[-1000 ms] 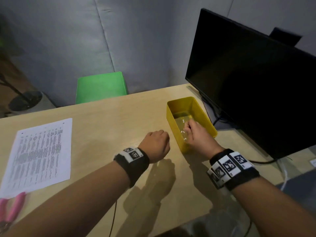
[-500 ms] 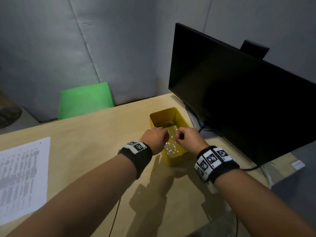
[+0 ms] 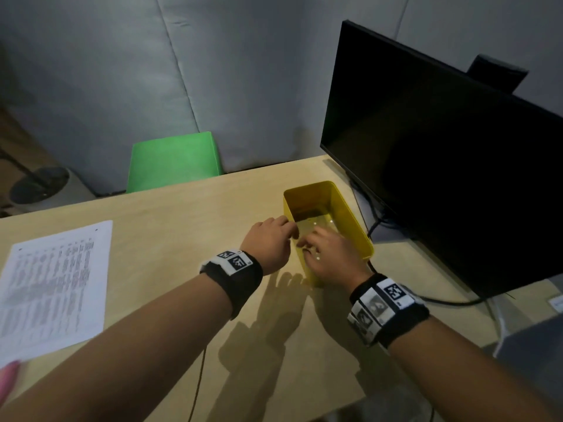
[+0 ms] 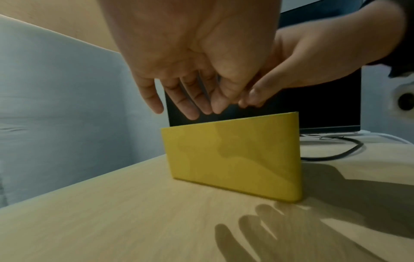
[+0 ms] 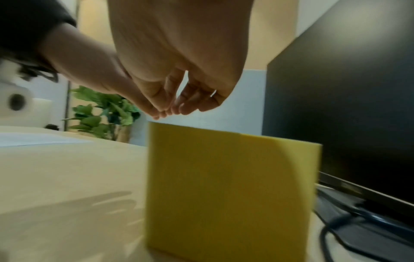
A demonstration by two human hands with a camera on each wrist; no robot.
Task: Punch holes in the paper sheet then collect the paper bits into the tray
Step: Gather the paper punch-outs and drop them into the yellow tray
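The yellow tray (image 3: 350,214) stands on the desk in front of the monitor, with small white paper bits (image 3: 316,222) on its floor. My left hand (image 3: 271,239) hovers over the tray's left rim. In the left wrist view its fingers (image 4: 190,109) point down, straight and relaxed, just above the tray wall (image 4: 233,159). My right hand (image 3: 329,251) hangs over the tray's near end, fingers loosely bent with their tips (image 5: 174,109) close to the thumb, touching my left thumb. I see nothing held in either hand. The printed paper sheet (image 3: 54,284) lies far left.
A black monitor (image 3: 441,178) stands right behind the tray, its cable (image 3: 451,301) trailing across the desk. A pink handle (image 3: 7,379) shows at the lower left edge. A green chair (image 3: 173,161) sits beyond the desk's far edge.
My left hand has moved right from beside the tray to over its rim and uncurled. The right hand has lifted out of the tray and met the left above it.
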